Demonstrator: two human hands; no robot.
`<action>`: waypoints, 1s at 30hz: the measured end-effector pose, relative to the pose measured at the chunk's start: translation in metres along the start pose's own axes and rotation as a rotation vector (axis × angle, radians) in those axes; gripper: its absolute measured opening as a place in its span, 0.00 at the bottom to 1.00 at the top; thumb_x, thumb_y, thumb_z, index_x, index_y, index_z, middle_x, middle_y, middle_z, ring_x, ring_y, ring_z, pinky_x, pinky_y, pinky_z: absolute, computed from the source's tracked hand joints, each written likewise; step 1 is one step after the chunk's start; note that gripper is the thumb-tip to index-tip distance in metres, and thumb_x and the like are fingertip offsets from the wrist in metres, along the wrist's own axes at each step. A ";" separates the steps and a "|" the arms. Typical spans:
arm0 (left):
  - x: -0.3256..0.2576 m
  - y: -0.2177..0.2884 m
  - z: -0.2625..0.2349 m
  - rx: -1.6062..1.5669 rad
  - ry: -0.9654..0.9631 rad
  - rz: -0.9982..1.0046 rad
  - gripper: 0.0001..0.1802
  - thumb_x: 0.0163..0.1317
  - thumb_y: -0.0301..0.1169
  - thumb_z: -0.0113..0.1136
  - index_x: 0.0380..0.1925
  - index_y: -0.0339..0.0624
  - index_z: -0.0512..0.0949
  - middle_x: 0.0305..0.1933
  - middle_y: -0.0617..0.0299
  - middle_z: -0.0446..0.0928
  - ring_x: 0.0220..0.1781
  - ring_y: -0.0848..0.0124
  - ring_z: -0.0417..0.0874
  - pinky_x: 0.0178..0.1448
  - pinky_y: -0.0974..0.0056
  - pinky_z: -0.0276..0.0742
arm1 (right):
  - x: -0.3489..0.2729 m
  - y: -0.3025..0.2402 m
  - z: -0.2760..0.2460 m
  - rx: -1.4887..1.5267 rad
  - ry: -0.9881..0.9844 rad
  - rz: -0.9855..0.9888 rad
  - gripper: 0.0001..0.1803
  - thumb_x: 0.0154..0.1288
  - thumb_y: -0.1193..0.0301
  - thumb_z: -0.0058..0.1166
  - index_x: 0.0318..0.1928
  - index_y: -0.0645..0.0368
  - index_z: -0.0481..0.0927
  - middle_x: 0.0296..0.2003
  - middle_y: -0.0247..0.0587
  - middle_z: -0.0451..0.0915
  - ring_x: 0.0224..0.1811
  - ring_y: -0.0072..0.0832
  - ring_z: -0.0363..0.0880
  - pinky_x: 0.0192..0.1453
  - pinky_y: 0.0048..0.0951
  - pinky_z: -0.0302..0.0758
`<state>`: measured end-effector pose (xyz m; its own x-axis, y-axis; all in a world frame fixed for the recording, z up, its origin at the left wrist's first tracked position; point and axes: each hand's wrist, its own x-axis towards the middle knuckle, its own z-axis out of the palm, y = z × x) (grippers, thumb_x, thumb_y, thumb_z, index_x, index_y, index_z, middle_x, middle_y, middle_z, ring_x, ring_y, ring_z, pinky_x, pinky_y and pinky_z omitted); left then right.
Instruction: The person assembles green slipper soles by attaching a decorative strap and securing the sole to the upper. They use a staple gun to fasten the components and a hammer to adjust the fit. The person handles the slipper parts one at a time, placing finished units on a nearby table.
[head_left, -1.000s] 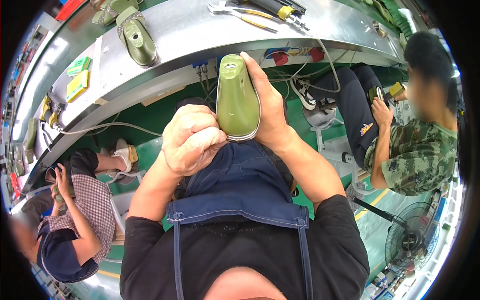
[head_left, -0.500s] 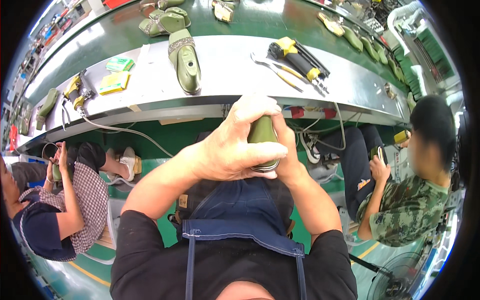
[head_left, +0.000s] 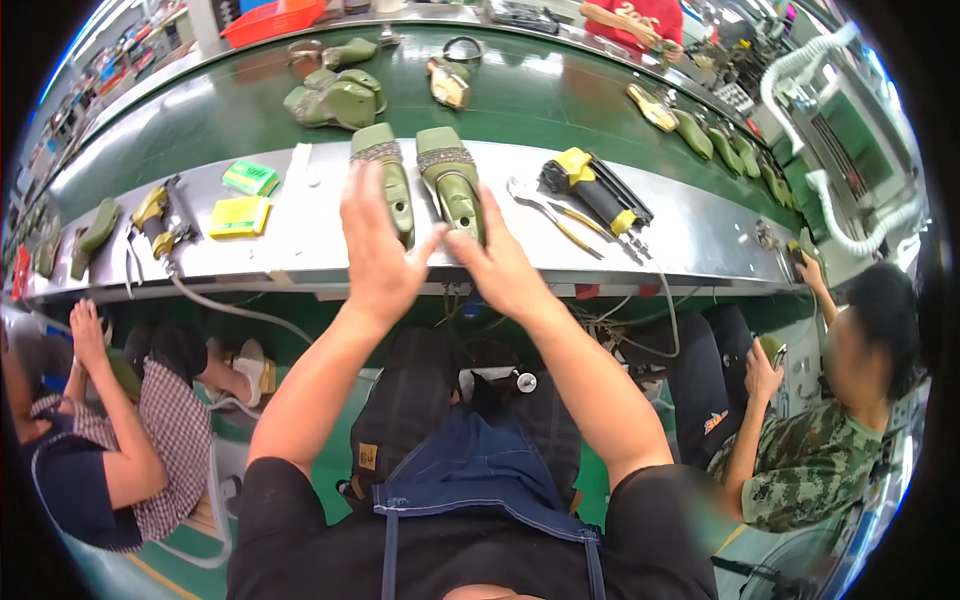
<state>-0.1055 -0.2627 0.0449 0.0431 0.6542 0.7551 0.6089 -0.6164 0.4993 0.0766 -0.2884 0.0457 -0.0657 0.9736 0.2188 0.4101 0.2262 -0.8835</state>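
Note:
Two green shoe lasts with glittery straps lie side by side on the metal ledge, toes pointing away from me. My left hand (head_left: 385, 260) is around the heel end of the left shoe last (head_left: 397, 190), its fingers along the outer side and its thumb by the heel. The right shoe last (head_left: 452, 178) has my right hand (head_left: 507, 265) at its heel, thumb at the back and fingers along the outer side. Both hands are closed lightly about the lasts. Their undersides are hidden.
Right of the lasts lie pincers (head_left: 565, 222) and a black-yellow tool (head_left: 595, 190). Yellow and green boxes (head_left: 240, 216) and an air tool (head_left: 155, 222) are at the left. More lasts (head_left: 340, 100) stand on the green belt (head_left: 550, 90). Co-workers sit on both sides.
The green shoe last held before my chest now lies on the ledge beside the other one. My hands have moved forward and apart, one at each last.

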 end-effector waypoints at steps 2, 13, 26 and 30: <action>0.004 -0.032 0.016 -0.230 -0.115 -0.357 0.57 0.58 0.37 0.78 0.77 0.28 0.52 0.78 0.31 0.55 0.81 0.39 0.55 0.82 0.45 0.56 | 0.014 -0.003 0.012 -0.007 0.032 0.019 0.57 0.70 0.55 0.67 0.80 0.77 0.44 0.80 0.76 0.47 0.85 0.59 0.45 0.87 0.42 0.48; 0.033 -0.025 0.074 -0.510 -0.080 -0.446 0.43 0.63 0.21 0.62 0.77 0.31 0.57 0.71 0.44 0.71 0.69 0.57 0.77 0.73 0.58 0.72 | 0.071 0.030 0.017 0.145 0.339 0.043 0.51 0.58 0.74 0.58 0.80 0.75 0.50 0.62 0.64 0.77 0.63 0.43 0.80 0.68 0.34 0.74; 0.187 -0.062 0.262 -0.622 -0.025 -0.260 0.49 0.61 0.36 0.68 0.77 0.30 0.54 0.66 0.31 0.76 0.67 0.45 0.80 0.72 0.52 0.74 | 0.237 0.064 -0.117 0.101 0.488 -0.123 0.44 0.66 0.66 0.65 0.77 0.73 0.62 0.57 0.59 0.82 0.55 0.38 0.84 0.60 0.35 0.80; 0.184 -0.085 0.299 -0.533 -0.487 -0.485 0.52 0.65 0.43 0.65 0.80 0.28 0.49 0.70 0.27 0.72 0.72 0.40 0.76 0.74 0.53 0.72 | 0.282 0.126 -0.148 -0.170 0.285 0.199 0.49 0.71 0.51 0.61 0.78 0.72 0.58 0.65 0.72 0.76 0.68 0.53 0.78 0.72 0.42 0.72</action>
<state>0.0874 0.0411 0.0147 0.2830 0.9375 0.2026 0.2006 -0.2644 0.9433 0.2439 0.0098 0.0575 0.2765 0.9445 0.1772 0.5357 0.0016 -0.8444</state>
